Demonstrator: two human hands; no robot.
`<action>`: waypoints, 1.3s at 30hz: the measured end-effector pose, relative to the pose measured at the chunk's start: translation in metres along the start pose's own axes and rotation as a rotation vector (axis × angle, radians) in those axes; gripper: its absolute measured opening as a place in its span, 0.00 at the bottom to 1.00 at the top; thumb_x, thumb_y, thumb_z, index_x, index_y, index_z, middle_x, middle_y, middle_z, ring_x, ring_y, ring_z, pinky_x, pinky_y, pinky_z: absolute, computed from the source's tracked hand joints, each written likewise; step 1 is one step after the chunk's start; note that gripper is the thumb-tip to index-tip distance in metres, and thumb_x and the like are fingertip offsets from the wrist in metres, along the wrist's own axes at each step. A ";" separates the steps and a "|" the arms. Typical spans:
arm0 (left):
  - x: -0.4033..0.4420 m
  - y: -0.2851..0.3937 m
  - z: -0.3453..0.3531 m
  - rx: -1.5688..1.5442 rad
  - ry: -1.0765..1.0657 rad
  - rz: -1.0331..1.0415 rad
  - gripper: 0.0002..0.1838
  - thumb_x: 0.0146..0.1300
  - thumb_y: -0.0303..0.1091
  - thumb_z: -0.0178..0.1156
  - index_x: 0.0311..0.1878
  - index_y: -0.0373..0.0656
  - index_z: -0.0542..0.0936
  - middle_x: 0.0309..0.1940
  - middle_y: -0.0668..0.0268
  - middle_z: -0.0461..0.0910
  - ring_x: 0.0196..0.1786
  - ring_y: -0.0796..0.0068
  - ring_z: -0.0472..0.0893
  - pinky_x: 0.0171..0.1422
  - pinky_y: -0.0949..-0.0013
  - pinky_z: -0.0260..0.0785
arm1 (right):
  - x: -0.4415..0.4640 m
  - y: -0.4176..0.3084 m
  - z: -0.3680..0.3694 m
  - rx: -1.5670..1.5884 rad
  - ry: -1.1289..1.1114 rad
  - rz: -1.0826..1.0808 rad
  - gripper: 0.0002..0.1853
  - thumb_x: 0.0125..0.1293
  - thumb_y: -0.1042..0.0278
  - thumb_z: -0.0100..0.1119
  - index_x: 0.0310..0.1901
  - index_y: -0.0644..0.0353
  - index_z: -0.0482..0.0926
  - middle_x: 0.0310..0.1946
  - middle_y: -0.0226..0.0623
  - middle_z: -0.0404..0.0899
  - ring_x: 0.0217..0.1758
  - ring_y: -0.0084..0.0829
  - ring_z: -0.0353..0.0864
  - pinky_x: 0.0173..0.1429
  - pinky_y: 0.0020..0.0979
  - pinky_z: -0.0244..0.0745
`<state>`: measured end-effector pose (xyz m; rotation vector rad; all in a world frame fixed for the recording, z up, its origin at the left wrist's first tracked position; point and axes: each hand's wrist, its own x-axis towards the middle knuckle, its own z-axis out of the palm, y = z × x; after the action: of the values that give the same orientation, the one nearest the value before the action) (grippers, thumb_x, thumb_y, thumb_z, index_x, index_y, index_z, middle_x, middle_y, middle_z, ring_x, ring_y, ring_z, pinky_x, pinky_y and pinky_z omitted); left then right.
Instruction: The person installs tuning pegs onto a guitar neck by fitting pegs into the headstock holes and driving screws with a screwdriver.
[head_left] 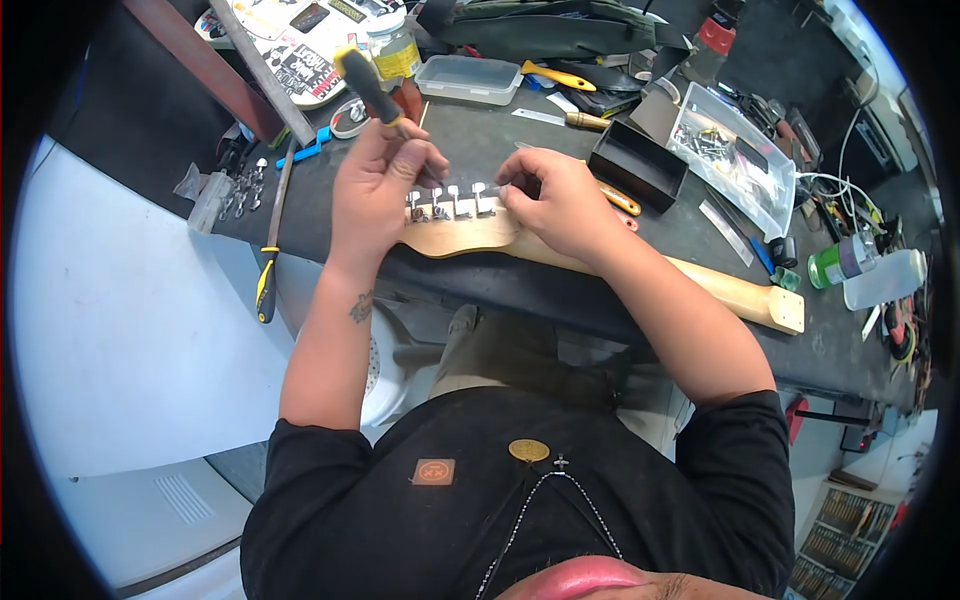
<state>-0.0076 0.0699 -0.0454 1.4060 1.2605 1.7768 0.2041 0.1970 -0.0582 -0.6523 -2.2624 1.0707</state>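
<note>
A pale wooden guitar neck (720, 288) lies along the bench's front edge, its headstock (460, 236) in front of me. Several chrome tuning pegs (482, 200) line the far side of the headstock. My left hand (380, 180), at the headstock's left end, is closed around a screwdriver (368, 85) whose black and yellow handle points up and away. My right hand (560, 195) is closed, thumb and index finger pinched beside the rightmost peg. What those fingertips hold, if anything, is too small to make out.
A black box (638, 165) and a clear tray of hardware (735, 155) stand right of my hands. A lidded plastic container (470, 80) sits behind. On the left, another screwdriver (267, 280) overhangs the bench edge near loose tuners (243, 188). Bottles (840, 262) stand far right.
</note>
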 end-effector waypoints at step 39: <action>0.012 -0.029 0.030 0.178 -0.185 -0.032 0.17 0.70 0.29 0.79 0.33 0.34 0.79 0.28 0.67 0.87 0.32 0.85 0.77 0.39 0.70 0.72 | 0.056 -0.174 -0.083 -1.078 -0.265 -0.547 0.10 0.65 0.67 0.70 0.35 0.65 0.92 0.31 0.52 0.90 0.38 0.51 0.94 0.46 0.43 0.89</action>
<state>0.0135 0.1025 -0.0654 1.5985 1.3590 1.5045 0.1845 0.1782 0.1404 -0.2095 -2.9075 -0.4166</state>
